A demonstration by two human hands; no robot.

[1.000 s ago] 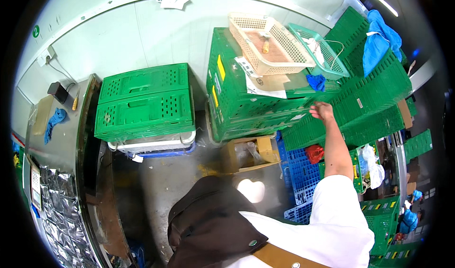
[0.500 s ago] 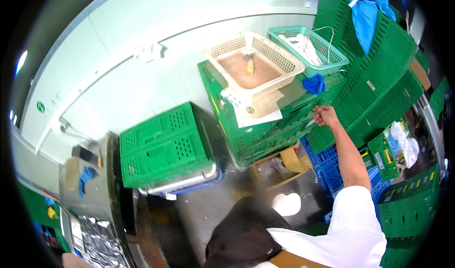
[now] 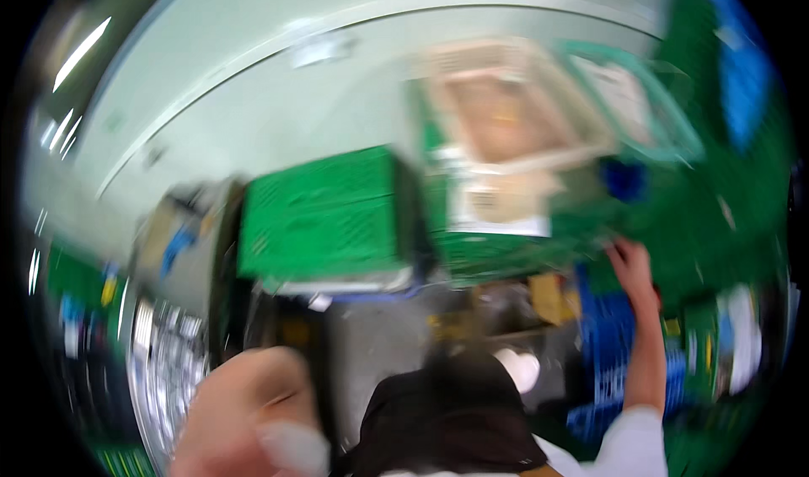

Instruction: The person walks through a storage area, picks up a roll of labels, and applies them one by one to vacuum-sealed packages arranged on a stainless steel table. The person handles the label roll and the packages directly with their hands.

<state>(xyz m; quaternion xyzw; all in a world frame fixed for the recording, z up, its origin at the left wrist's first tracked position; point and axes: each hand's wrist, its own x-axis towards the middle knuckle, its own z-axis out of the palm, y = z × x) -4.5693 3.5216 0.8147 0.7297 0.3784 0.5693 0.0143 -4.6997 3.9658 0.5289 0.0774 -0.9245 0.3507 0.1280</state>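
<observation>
The person's right hand (image 3: 634, 272) is at the front right corner of the stack of green crates (image 3: 480, 262), its fingers partly stretched toward the crate edge; blur hides whether they grasp that edge, touch it or stop just short, so the grip cannot be told. The left hand (image 3: 253, 388), large and smeared near the lower edge, is apart from the stack, and whether it holds anything cannot be told either. The stack is in front of the person, right of centre, and a cream basket (image 3: 539, 161) sits on top, with brown card and a white sheet (image 3: 504, 225) sticking out in front of it. A teal basket (image 3: 674, 138) and a dark blue cloth (image 3: 624, 179) lie toward the right end, the cloth near the right hand. For work at this corner, it would seem best to get a firm hold of the rim, keep the stack level under the loose baskets, and keep the fingers clear of the cloth and the paper. Below are a cardboard box (image 3: 549, 299) and a blue pallet (image 3: 608, 342); another green crate (image 3: 316, 216) stands to the left.
</observation>
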